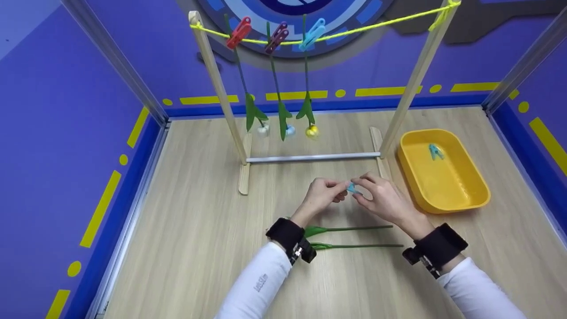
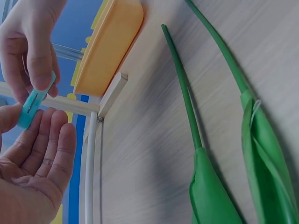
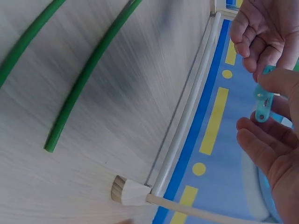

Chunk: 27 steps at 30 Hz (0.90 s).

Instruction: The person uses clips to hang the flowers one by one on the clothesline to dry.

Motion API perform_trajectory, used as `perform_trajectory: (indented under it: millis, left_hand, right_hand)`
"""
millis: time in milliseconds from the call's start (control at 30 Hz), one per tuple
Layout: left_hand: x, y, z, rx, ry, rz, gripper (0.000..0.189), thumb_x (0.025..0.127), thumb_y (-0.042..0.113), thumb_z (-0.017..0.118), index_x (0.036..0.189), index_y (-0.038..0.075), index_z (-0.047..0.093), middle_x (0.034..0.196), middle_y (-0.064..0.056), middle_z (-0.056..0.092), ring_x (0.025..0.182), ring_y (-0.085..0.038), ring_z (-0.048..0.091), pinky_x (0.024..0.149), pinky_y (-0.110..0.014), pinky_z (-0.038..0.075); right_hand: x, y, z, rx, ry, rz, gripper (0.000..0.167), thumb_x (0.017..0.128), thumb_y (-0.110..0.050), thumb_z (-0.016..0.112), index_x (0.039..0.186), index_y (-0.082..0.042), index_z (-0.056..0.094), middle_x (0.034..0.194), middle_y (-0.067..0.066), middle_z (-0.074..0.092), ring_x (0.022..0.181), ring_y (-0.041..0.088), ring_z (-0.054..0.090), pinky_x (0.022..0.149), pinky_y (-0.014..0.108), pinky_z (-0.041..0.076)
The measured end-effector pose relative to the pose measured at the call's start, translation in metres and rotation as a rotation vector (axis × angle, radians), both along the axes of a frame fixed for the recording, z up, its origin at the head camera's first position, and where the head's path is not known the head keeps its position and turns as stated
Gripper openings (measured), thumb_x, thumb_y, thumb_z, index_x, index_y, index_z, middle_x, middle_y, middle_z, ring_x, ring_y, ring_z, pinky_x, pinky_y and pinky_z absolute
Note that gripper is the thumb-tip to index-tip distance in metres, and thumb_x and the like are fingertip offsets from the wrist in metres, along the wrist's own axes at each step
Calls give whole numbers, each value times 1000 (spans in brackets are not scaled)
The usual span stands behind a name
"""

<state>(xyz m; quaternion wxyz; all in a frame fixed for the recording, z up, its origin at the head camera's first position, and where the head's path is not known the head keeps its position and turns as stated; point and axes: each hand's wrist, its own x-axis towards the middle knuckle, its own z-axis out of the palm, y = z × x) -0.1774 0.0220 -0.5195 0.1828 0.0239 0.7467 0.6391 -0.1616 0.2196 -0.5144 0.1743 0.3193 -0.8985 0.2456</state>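
Observation:
A light-blue clothespin is between my two hands, above the table in front of the rack. My left hand pinches one end of it with thumb and fingers. From the other side, my right hand pinches it too. The left wrist view shows the clothespin slanting between both thumbs, with the left hand's other fingers spread below. Beneath the hands lie two artificial flowers, an upper one and a lower one; my left wrist and forearm hide their heads.
A wooden rack carries a yellow cord. Red, maroon and blue clothespins hold three flowers upside down on it. At right stands a yellow bin containing a teal clothespin.

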Motion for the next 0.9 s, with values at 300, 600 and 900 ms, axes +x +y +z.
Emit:
perform_trajectory:
  millis: [300,600,900]
  left_hand:
    - [-1,-10,-1,47,19,7,33,98,27,63,99,-4,74,87,-12,75,70,-8,69,73,-27,60]
    - [0,-14,0,88,-2,-44,30,101,20,58,105,-7,72,93,-18,74,71,-7,67,75,-28,60]
    - [0,-17,-1,106,-13,-97,32,103,19,55,110,-8,70,97,-22,73,71,-7,67,76,-28,60]
  right_hand:
    - [-2,5,-8,-202,9,20,52,75,-13,87,122,-3,68,110,11,70,99,25,70,82,35,57]
    - [-1,4,-17,-439,-260,30,63,72,-4,87,131,-1,62,124,17,69,112,32,66,93,34,55]
    - [1,-2,-19,-439,-210,61,44,76,-2,84,117,3,70,112,16,73,104,22,70,90,19,54]
